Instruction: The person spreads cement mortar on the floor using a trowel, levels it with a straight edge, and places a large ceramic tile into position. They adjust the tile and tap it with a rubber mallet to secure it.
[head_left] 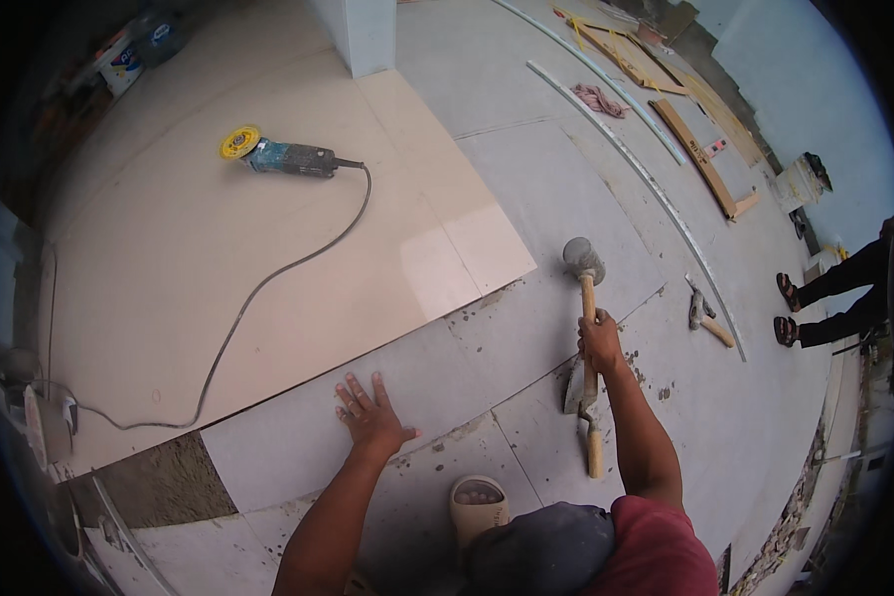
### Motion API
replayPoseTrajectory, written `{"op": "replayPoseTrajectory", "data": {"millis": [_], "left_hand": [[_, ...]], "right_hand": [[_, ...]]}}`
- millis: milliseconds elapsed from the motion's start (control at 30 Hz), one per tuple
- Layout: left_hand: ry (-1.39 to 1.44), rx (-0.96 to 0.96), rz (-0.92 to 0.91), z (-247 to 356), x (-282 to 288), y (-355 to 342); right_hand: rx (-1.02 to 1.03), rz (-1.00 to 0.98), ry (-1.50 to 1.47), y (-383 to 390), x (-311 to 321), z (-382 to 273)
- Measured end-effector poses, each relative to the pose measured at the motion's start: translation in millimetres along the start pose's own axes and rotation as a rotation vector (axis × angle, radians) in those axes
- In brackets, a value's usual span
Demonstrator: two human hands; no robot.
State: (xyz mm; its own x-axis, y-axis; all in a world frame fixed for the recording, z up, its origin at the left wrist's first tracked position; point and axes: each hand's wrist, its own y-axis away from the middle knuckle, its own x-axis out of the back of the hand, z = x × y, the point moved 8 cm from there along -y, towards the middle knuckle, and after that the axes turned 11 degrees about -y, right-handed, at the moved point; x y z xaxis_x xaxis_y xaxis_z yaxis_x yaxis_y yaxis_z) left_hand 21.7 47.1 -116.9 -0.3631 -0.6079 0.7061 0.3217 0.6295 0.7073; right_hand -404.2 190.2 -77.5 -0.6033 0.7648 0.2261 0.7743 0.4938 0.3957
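Note:
My left hand (pixel 372 417) lies flat with spread fingers on a grey floor tile (pixel 278 437), close to the edge of the beige tiles (pixel 447 248). In my right hand (pixel 599 343) is the wooden handle of a mallet (pixel 584 260), its grey head pointing away from me. Below that hand a trowel (pixel 593 447) with a wooden grip rests on the grey tiles, its blade partly hidden by the hand and mallet handle. Bare mortar (pixel 174 482) shows beyond the left end of the grey tile.
An angle grinder (pixel 288 157) with a yellow disc lies on the beige tiles, its cord trailing left. Right of me are a hammer (pixel 707 316) and a long straightedge (pixel 656 189). A person in dark trousers (pixel 844 293) stands at far right. A pillar (pixel 370 40) rises at the back.

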Motion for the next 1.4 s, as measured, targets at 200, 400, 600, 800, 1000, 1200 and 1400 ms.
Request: {"op": "replayPoseTrajectory", "data": {"millis": [200, 400, 600, 800, 1000, 1200, 1400], "left_hand": [[-0.026, -0.033, 0.064, 1, -9, 4], [-0.026, -0.049, 0.050, -5, -4, 14], [0.014, -0.117, -0.011, 12, 17, 18], [0.329, -0.456, 0.534, 86, 166, 25], [0.245, -0.277, 0.843, 140, 223, -67], [0.163, -0.093, 0.839, 156, 219, -98], [0.139, -0.099, 0.773, 160, 229, -89]], "right_hand": [[-0.173, -0.106, -0.240, 71, 0, 33], [0.169, -0.169, -0.654, 29, 2, -115], [0.248, 0.219, -0.337, -2, 65, -110], [0.201, 0.293, -0.255, -17, 72, -29], [0.323, 0.447, -0.115, -90, 102, -53], [0.421, 0.706, 0.218, -208, 147, -98], [0.317, 0.852, 0.249, -285, 171, -135]]}}
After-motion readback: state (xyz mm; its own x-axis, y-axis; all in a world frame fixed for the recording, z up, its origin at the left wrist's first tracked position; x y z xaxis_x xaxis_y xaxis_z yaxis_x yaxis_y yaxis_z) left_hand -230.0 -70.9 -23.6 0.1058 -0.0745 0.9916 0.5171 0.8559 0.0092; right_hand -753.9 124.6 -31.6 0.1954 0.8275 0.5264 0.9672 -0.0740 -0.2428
